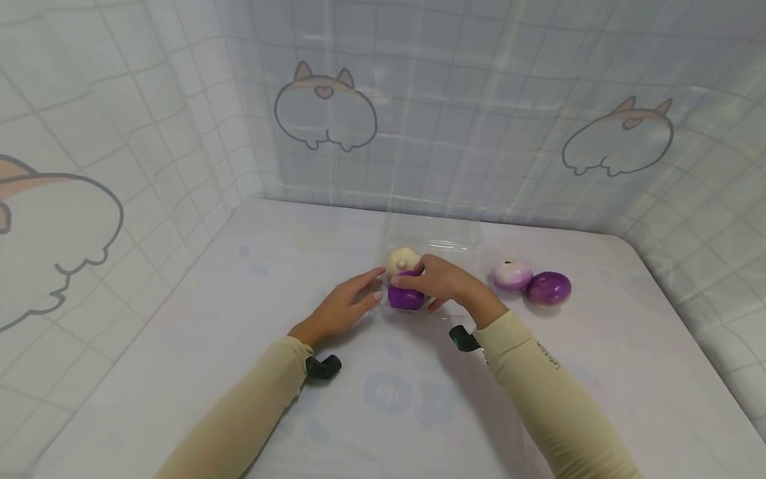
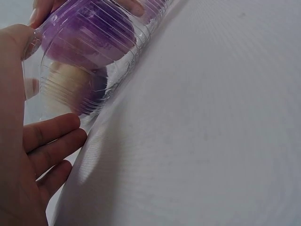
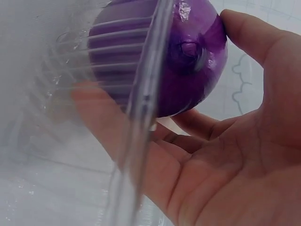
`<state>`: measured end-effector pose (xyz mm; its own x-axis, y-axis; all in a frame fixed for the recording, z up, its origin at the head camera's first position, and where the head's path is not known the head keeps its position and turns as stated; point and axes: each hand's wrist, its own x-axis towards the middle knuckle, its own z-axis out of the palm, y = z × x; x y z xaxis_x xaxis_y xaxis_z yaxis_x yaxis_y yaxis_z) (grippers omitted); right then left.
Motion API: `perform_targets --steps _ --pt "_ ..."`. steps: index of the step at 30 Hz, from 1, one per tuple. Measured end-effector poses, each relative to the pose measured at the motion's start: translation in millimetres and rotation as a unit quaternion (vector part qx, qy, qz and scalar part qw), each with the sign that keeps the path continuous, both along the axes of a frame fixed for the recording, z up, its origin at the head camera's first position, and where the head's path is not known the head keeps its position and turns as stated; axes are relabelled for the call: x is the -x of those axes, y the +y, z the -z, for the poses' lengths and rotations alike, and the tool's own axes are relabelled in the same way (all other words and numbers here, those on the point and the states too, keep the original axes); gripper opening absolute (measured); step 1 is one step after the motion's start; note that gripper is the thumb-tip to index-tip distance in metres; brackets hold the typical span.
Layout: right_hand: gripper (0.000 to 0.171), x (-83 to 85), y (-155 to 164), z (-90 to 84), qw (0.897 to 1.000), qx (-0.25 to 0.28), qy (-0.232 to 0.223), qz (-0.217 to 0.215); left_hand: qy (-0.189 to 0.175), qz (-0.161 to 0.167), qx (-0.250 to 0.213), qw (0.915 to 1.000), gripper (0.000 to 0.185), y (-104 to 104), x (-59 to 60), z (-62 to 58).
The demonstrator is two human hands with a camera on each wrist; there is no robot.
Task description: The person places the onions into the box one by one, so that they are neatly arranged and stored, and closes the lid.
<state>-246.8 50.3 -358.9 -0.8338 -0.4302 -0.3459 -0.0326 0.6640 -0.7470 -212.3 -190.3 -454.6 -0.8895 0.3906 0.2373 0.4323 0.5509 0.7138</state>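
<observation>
A clear plastic clamshell box (image 1: pixel 443 310) lies on the table with its lid (image 1: pixel 432 229) folded back. My right hand (image 1: pixel 439 278) grips a purple onion (image 1: pixel 407 297) at the box's near left corner. Thumb and fingers go round the onion in the right wrist view, where the box wall (image 3: pixel 148 94) crosses in front of it. A cream-coloured bulb (image 1: pixel 402 259) sits just behind the onion. My left hand (image 1: pixel 344 306) is at the box's left side, fingers fairly straight; in the left wrist view its thumb (image 2: pixel 19 40) touches the clear rim.
Right of the box, a pale purple-and-white onion (image 1: pixel 511 275) and a darker purple onion (image 1: pixel 548 289) rest side by side on the white table (image 1: pixel 299 233). Tiled-pattern sheeting (image 1: pixel 431 133) rises at the back and both sides.
</observation>
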Motion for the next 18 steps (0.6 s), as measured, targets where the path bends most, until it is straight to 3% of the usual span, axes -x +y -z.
perform_targets --steps 18 --pt "0.051 2.2 7.1 3.3 0.999 -0.025 0.014 -0.032 -0.01 0.002 0.002 0.9999 0.056 1.2 -0.9 -2.6"
